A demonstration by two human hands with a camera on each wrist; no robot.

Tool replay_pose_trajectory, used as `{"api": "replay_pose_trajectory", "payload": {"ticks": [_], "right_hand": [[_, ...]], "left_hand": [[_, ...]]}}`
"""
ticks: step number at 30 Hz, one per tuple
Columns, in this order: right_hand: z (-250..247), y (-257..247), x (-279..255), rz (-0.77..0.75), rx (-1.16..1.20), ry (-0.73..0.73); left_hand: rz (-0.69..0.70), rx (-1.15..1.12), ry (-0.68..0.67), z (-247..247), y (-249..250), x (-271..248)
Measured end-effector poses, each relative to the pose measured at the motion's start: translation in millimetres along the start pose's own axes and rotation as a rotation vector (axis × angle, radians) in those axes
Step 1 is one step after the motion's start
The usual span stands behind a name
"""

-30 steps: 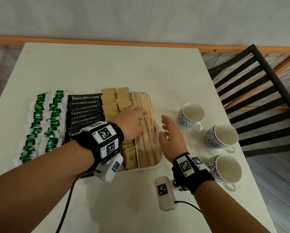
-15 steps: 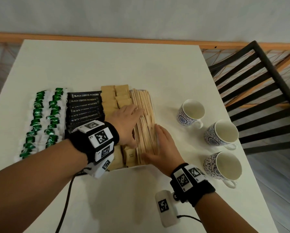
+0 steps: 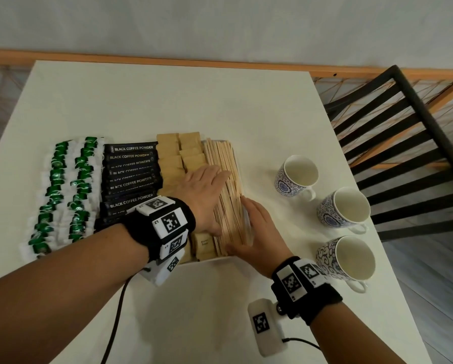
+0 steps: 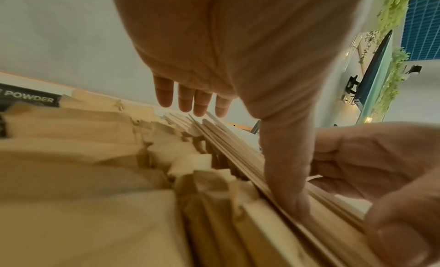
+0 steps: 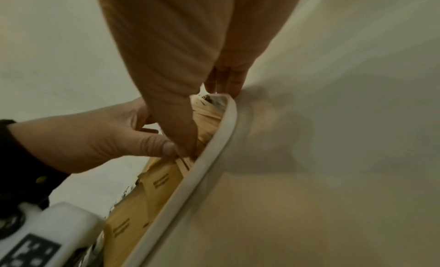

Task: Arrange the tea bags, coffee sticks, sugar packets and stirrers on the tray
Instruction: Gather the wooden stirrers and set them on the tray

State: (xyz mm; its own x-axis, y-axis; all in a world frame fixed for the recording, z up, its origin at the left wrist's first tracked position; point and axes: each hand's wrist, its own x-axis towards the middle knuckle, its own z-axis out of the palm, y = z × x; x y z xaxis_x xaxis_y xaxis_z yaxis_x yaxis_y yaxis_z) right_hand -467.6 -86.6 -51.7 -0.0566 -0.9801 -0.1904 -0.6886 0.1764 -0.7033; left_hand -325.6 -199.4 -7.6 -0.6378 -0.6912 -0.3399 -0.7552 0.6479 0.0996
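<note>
The white tray [image 3: 209,260] holds four rows: green-and-white tea bags [image 3: 67,190], black coffee sticks [image 3: 130,169], brown sugar packets [image 3: 178,153] and wooden stirrers [image 3: 222,156]. My left hand [image 3: 209,185] lies flat on the stirrers with straight fingers, and its thumb [image 4: 285,177] presses their near part. My right hand [image 3: 254,227] stands edge-on against the tray's right rim [image 5: 214,148]. Its straight fingers run along the outside and its thumb is on the near ends of the stirrers [image 5: 207,118]. Both hands hide the middle of the stirrer pile.
Three blue-patterned cups [image 3: 296,174], [image 3: 343,206], [image 3: 346,258] stand in a line right of the tray, close to my right wrist. A black slatted chair [image 3: 404,143] is beyond the table's right edge. Bare white tabletop [image 3: 167,101] lies behind the tray.
My right hand has come in from the open tabletop beside the tray and now lies against its right rim and the stirrers. My left hand has stayed on the stirrers.
</note>
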Motion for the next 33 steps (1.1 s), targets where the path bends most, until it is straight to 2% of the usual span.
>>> {"api": "replay_pose_trajectory", "payload": {"ticks": [8,13,16,20,23,25,29,33], "right_hand": [[5.9,-1.9,-3.0,0.014,-0.093,0.004],[6.7,-4.4,0.3,0.031,-0.095,0.006],[4.1,-4.3,-1.2,0.030,0.002,0.046],[-0.2,3.3,-8.6,0.125,0.121,0.110],[-3.8,6.5,-14.6,0.150,0.126,0.107],[-5.4,6.0,-18.1,0.169,0.111,0.125],[-1.4,-10.0,-11.7,0.189,0.065,0.137],[7.3,-32.1,18.4,0.175,0.061,0.147]], "left_hand": [[-0.045,-0.042,-0.072,0.1,-11.3,-2.3],[-0.045,-0.094,-0.051,-3.2,-16.8,-7.3],[-0.053,-0.160,-0.005,-9.0,-22.7,-14.7],[-0.086,-0.338,0.134,-18.0,-42.9,-39.9],[-0.173,-0.475,0.295,-18.8,-74.9,-71.0],[-0.285,-0.506,0.359,-14.3,-99.4,-96.6],[-0.518,-0.567,0.376,7.0,-134.9,-152.9],[-0.582,-0.571,0.348,37.8,-151.3,-191.5]]}}
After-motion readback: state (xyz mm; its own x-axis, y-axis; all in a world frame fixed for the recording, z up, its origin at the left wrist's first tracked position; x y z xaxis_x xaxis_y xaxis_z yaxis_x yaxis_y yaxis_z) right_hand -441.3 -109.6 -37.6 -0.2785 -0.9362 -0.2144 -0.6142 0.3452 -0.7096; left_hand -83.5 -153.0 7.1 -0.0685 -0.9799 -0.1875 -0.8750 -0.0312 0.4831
